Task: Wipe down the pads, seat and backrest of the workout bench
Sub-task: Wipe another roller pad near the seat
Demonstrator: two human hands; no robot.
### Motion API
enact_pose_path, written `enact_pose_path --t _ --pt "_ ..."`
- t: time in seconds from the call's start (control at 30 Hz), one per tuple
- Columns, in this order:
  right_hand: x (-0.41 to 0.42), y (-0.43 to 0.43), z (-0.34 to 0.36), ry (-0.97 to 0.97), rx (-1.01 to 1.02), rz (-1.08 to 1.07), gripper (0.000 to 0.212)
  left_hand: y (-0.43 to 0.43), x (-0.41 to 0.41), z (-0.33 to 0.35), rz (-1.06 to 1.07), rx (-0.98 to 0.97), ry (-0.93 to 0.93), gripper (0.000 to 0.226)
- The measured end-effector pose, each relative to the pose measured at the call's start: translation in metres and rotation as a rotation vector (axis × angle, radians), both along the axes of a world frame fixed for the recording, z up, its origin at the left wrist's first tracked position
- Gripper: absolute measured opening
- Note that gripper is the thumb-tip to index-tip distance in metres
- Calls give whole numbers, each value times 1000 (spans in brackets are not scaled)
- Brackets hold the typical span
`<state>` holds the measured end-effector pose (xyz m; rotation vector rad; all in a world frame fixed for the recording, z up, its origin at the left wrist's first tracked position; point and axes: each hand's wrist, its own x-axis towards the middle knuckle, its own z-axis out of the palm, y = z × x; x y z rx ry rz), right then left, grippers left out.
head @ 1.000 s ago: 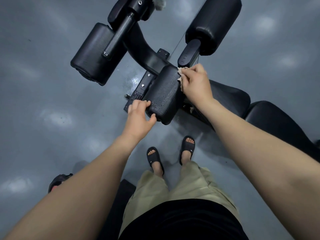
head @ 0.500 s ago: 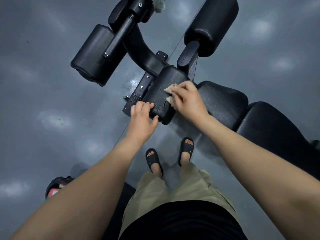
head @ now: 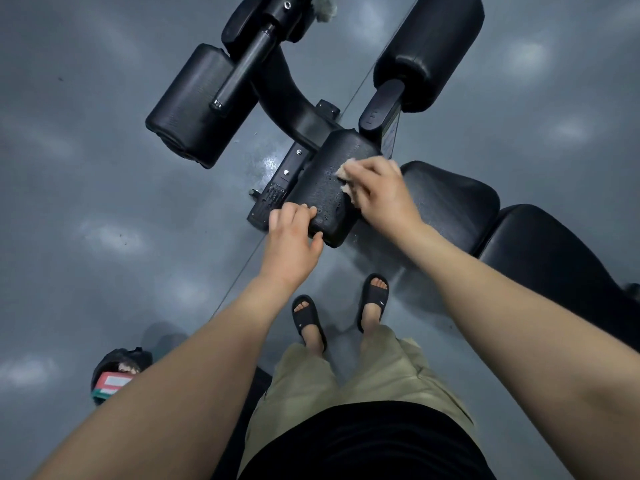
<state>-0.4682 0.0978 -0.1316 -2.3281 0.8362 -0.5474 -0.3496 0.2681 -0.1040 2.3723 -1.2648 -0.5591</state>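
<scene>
Working on the small front pad (head: pixel 325 192) of the bench. With left hand (head: pixel 292 237), gripping its near end, thumb against the end face. With right hand (head: pixel 379 194), fingers curled, pressing a pale cloth (head: pixel 346 173) onto its droplet-speckled top, just beside the seat (head: pixel 450 199).

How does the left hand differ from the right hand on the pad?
The left hand grips the near end of the pad, while the right hand lies on its top. The right hand holds a cloth against the pad; the left hand holds none. Both touch the same pad.
</scene>
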Motion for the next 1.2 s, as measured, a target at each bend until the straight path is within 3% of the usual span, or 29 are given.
enact_pose_path --t 0.13,0.27,0.57,0.67,0.77,0.93,1.2 --pt "12 -31 11 36 113 -193 46 2 2 2 -33 13 -4 43" --pt "19 -25 13 80 38 -106 28 6 6 4 -64 14 14 46" --pt "11 8 13 62 -33 64 30 9 19 5 -118 26 45 46" --pt "19 -16 16 68 10 -34 41 9 22 5 -128 19 55 45" --pt "31 -32 18 128 56 -159 33 9 23 5 -133 18 77 46" --pt "31 -14 17 93 -11 -75 18 11 26 3 -136 18 109 45" --pt "23 30 10 52 23 -66 28 4 47 4 -31 -81 164 39"
